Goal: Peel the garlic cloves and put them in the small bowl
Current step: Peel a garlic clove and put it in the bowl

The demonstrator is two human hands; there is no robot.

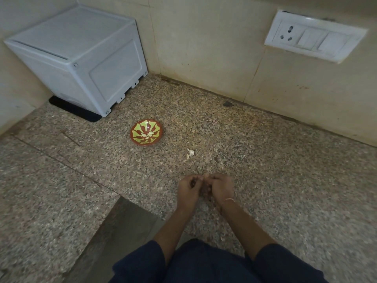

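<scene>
A small red bowl (146, 133) with a yellow-green pattern sits on the speckled granite counter (265, 170); a few pale peeled cloves (148, 135) lie in its middle. To its right, loose garlic pieces (190, 153) rest on the counter. Nearer to me, my left hand (188, 189) and my right hand (220, 187) are held together above the counter, fingers curled and fingertips meeting around something small and pale that is mostly hidden between them. A thin band circles my right wrist.
A white plastic box (81, 58) stands on a black mat in the back left corner. A white socket and switch plate (314, 36) hangs on the tiled wall at right. The counter steps down at a dark gap (122, 227) near my left arm.
</scene>
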